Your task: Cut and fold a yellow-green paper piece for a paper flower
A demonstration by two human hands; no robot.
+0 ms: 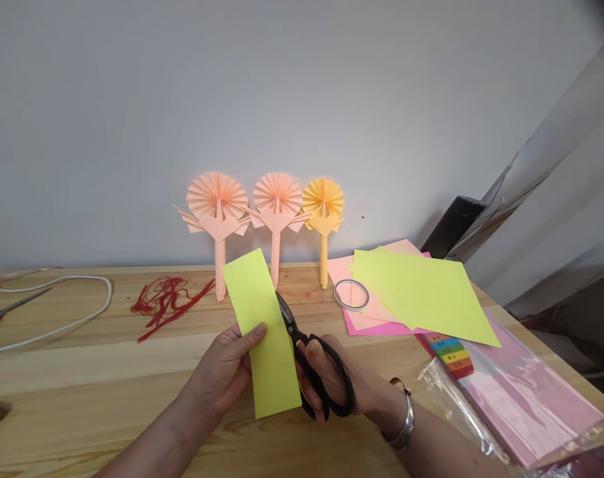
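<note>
A yellow-green strip of paper [269, 352] is pinched in my left hand [227, 362], thumb on its front and fingers behind. My right hand [332, 372] has its fingers through the handles of black scissors [342, 382]. The scissor blades lie along the strip's right edge, near its upper part; whether they are cutting into it I cannot tell. Beyond my hands, two pink paper fans [217, 199] and a yellow paper fan [323, 199] stand upright on rolled paper handles against the wall.
Red threads [165, 302] lie left of the fans. Yellow-green sheets [421, 285] cover pink ones at right, with a ring of tape [351, 295] at their edge. A plastic paper packet [531, 392] lies nearer. Farther left are a white cable [110, 295] and another pair of scissors [13, 309].
</note>
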